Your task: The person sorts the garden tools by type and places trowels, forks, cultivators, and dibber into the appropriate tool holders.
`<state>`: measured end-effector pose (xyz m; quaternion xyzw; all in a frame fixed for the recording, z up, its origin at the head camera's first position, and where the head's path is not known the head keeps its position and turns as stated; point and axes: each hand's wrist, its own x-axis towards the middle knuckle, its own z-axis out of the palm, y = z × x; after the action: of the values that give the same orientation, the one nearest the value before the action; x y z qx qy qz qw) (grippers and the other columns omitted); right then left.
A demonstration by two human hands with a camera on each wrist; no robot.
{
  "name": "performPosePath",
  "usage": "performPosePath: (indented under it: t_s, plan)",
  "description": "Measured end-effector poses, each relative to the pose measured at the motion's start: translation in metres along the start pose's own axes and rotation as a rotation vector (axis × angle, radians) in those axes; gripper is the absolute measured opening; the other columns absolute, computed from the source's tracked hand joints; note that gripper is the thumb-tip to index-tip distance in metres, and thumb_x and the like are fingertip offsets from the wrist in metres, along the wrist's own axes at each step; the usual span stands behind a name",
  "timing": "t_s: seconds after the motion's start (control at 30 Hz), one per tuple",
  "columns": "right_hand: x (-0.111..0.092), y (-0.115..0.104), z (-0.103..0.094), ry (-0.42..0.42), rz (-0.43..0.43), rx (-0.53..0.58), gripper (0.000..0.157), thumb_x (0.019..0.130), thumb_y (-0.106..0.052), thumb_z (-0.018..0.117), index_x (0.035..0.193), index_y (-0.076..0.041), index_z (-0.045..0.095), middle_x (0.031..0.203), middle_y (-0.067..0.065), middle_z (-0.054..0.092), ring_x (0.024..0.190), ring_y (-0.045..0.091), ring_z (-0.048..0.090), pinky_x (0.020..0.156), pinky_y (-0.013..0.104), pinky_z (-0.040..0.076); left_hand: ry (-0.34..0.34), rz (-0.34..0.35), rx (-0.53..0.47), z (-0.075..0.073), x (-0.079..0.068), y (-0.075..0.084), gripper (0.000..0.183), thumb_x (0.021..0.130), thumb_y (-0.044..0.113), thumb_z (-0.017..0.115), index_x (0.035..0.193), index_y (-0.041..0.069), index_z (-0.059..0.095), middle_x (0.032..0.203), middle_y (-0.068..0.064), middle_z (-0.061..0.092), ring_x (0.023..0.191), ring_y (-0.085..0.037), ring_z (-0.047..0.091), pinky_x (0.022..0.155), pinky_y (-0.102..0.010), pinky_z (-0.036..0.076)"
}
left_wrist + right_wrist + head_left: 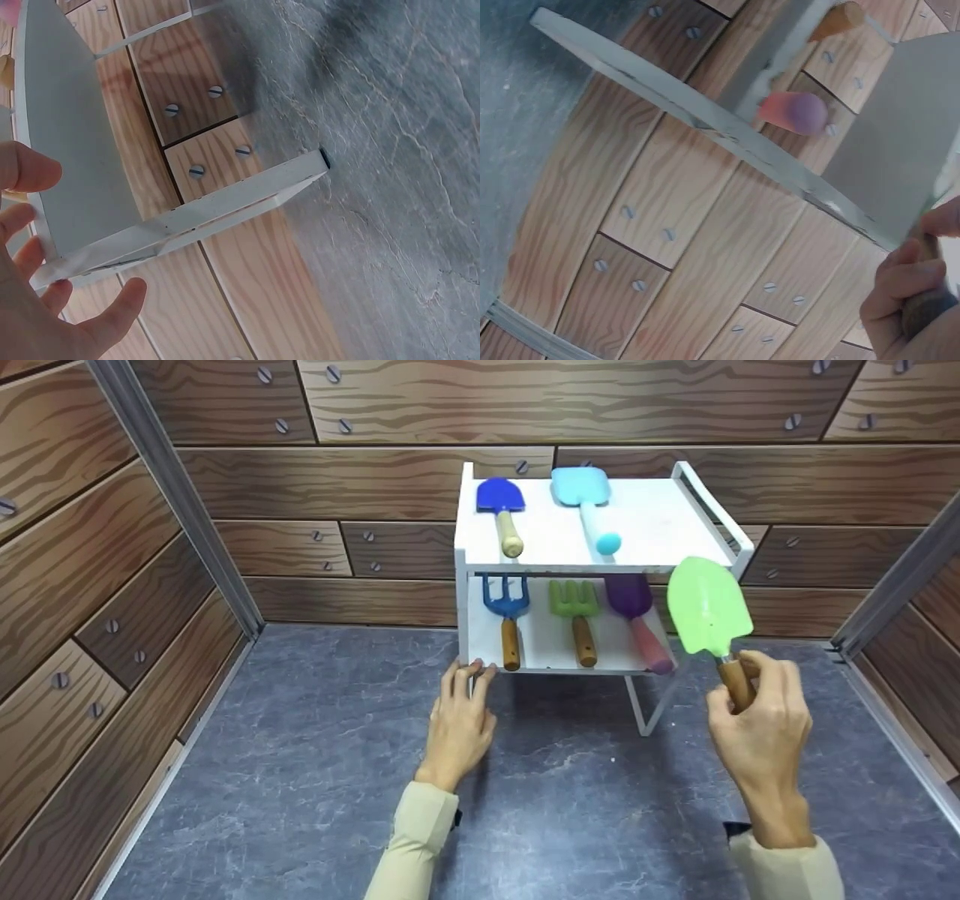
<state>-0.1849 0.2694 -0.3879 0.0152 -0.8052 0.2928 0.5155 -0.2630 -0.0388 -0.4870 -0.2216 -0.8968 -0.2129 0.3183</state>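
Observation:
My right hand (761, 720) grips the brown wooden handle of a green garden trowel (706, 604), blade up, off the right front of a white two-tier shelf (645, 521). In the right wrist view the fingers (911, 281) curl round that handle. My left hand (459, 727) touches the shelf's lower front-left corner with spread fingers. On the top tier lie a blue trowel (500, 496) and a light-blue shovel (581, 486). Below lie a blue hand fork (508, 604), a green hand fork (574, 598) and a purple trowel (628, 596) with a pink handle.
Wood-patterned walls (375, 480) enclose the space behind and on both sides. The shelf stands on a dark grey marbled floor (315, 750) near the back wall. A raised white side rail (712, 506) runs along the right of the top tier.

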Motion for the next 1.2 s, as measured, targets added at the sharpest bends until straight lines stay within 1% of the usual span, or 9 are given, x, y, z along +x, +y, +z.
performPosePath:
  t_s: [0.17, 0.37, 0.43, 0.53, 0.67, 0.77, 1.0, 1.1, 1.2]
  plan:
    - [0.008, -0.009, -0.005, 0.026, -0.034, 0.019, 0.037, 0.070, 0.009, 0.059, 0.106, 0.013, 0.063, 0.098, 0.030, 0.058, 0.079, 0.043, 0.056, 0.068, 0.045, 0.041, -0.006, -0.006, -0.010, -0.001, 0.000, 0.001, 0.061, 0.080, 0.002, 0.069, 0.139, 0.010, 0.055, 0.138, -0.013, 0.048, 0.138, -0.041, 0.038, 0.098, -0.051, 0.053]
    - [0.018, -0.018, -0.006, 0.121, -0.068, 0.072, 0.026, 0.073, 0.009, 0.061, 0.098, 0.015, 0.063, 0.096, 0.032, 0.058, 0.084, 0.039, 0.056, 0.080, 0.016, 0.036, -0.018, -0.017, -0.024, -0.002, 0.001, 0.002, 0.061, 0.080, 0.002, 0.069, 0.140, 0.009, 0.055, 0.138, -0.013, 0.048, 0.138, -0.041, 0.038, 0.100, -0.052, 0.051]
    - [0.021, -0.021, -0.005, 0.145, -0.078, 0.084, 0.023, 0.073, 0.010, 0.062, 0.095, 0.015, 0.063, 0.095, 0.032, 0.059, 0.083, 0.040, 0.056, 0.081, 0.012, 0.035, -0.024, -0.019, -0.027, -0.002, 0.001, 0.002, 0.062, 0.080, 0.002, 0.069, 0.140, 0.009, 0.055, 0.139, -0.013, 0.048, 0.138, -0.041, 0.038, 0.101, -0.053, 0.050]
    - [0.028, -0.027, -0.004, 0.195, -0.086, 0.103, 0.020, 0.074, 0.011, 0.064, 0.094, 0.015, 0.063, 0.094, 0.029, 0.060, 0.081, 0.027, 0.056, 0.078, 0.012, 0.037, -0.033, -0.023, -0.030, -0.002, 0.002, 0.002, 0.062, 0.080, 0.003, 0.069, 0.140, 0.010, 0.055, 0.139, -0.013, 0.047, 0.139, -0.041, 0.037, 0.103, -0.053, 0.049]
    - [0.037, -0.035, -0.002, 0.295, -0.060, 0.150, 0.025, 0.075, 0.011, 0.071, 0.098, 0.015, 0.061, 0.095, 0.004, 0.061, 0.087, 0.012, 0.051, 0.080, 0.015, 0.043, -0.028, -0.016, -0.026, -0.002, 0.002, 0.003, 0.062, 0.080, 0.002, 0.069, 0.140, 0.010, 0.054, 0.139, -0.012, 0.048, 0.139, -0.041, 0.038, 0.100, -0.053, 0.051]
    - [0.043, -0.041, 0.000, 0.352, -0.033, 0.181, 0.029, 0.078, 0.007, 0.072, 0.102, 0.015, 0.058, 0.105, -0.011, 0.054, 0.094, 0.012, 0.052, 0.089, 0.022, 0.047, -0.013, -0.007, -0.010, 0.000, 0.001, 0.002, 0.062, 0.080, 0.002, 0.069, 0.140, 0.011, 0.055, 0.138, -0.012, 0.049, 0.138, -0.041, 0.039, 0.097, -0.053, 0.053]
    - [0.046, -0.051, 0.004, 0.379, -0.014, 0.181, 0.037, 0.093, -0.001, 0.054, 0.125, 0.018, 0.052, 0.117, -0.003, 0.051, 0.103, 0.022, 0.055, 0.087, 0.017, 0.048, 0.005, 0.011, -0.007, 0.002, 0.000, 0.002, 0.061, 0.080, 0.002, 0.069, 0.139, 0.010, 0.055, 0.138, -0.013, 0.049, 0.136, -0.042, 0.040, 0.096, -0.053, 0.053]
    - [0.047, -0.055, 0.006, 0.402, 0.003, 0.211, 0.032, 0.094, 0.002, 0.055, 0.122, 0.017, 0.052, 0.116, 0.004, 0.057, 0.103, 0.025, 0.059, 0.090, 0.019, 0.050, 0.002, 0.007, -0.014, 0.002, 0.000, 0.002, 0.062, 0.080, 0.002, 0.069, 0.139, 0.009, 0.055, 0.138, -0.014, 0.049, 0.137, -0.042, 0.040, 0.097, -0.053, 0.053]
    - [0.051, -0.059, 0.007, 0.427, 0.028, 0.287, 0.021, 0.091, 0.005, 0.061, 0.111, 0.009, 0.055, 0.112, 0.003, 0.062, 0.102, 0.020, 0.064, 0.092, 0.027, 0.055, 0.004, -0.003, -0.011, 0.002, -0.001, 0.001, 0.062, 0.079, 0.002, 0.069, 0.139, 0.009, 0.055, 0.138, -0.014, 0.048, 0.137, -0.042, 0.039, 0.097, -0.053, 0.053]
